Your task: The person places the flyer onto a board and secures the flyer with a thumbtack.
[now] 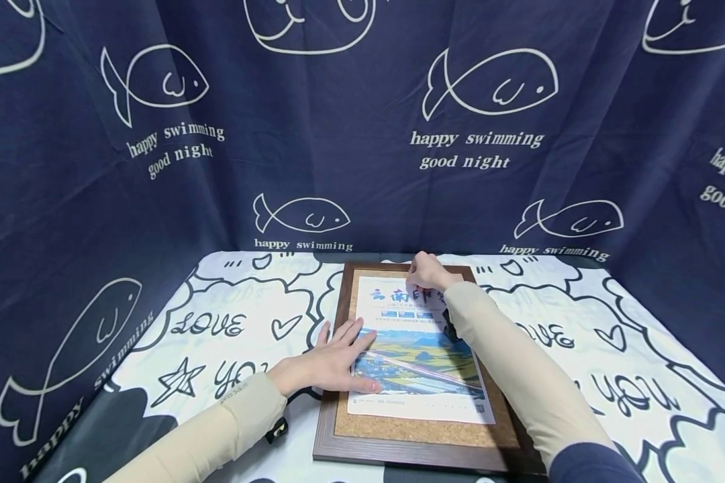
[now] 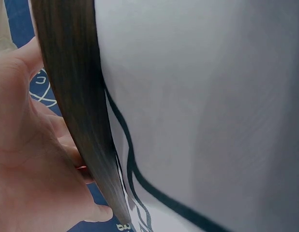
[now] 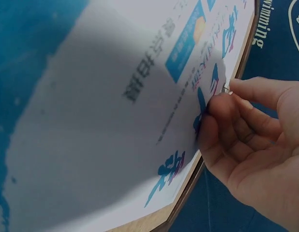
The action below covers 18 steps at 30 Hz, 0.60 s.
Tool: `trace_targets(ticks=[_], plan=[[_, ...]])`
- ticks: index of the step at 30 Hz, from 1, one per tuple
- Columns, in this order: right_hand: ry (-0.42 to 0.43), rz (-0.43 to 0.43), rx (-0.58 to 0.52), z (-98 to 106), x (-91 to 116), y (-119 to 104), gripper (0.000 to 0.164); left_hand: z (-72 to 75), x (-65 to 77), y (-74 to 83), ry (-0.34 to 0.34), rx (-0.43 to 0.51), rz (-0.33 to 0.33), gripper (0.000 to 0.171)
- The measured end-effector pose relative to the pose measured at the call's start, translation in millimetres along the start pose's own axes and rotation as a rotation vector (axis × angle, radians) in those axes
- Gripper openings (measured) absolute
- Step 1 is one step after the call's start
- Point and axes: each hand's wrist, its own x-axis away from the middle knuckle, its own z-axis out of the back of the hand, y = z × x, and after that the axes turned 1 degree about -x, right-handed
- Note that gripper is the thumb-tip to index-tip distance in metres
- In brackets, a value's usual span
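A printed poster (image 1: 399, 396) with blue lettering and a landscape picture lies on a cork board (image 1: 423, 431) in a dark wooden frame (image 1: 419, 453). My left hand (image 1: 335, 359) rests with spread fingers on the poster's left part and the frame's left side. Near the poster's top edge, my right hand (image 1: 427, 272) pinches a small shiny pin (image 3: 227, 90) between thumb and index finger. Its tip is hidden, so I cannot tell whether it is in the cork. In the left wrist view, the wooden frame (image 2: 72, 87) covers part of the left hand's fingers.
The board lies on a white cloth (image 1: 229, 315) with black doodles and lettering. Behind and at both sides hangs a navy curtain (image 1: 374, 168) with fish prints, close to the frame's far edge. A small dark device (image 1: 276, 429) is at the left wrist.
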Motion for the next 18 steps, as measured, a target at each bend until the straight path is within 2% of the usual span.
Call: trace_targets(ticks=[10, 18], plan=[[0.046, 0.073, 0.089, -3.7, -1.4, 2.2, 0.01, 0.3, 0.2, 1.0, 0.002, -0.003, 0.003, 0.097], [0.057, 0.078, 0.102, -4.8, -3.1, 3.0, 0.012, 0.8, 0.2, 1.4, 0.004, 0.003, 0.005, 0.097]])
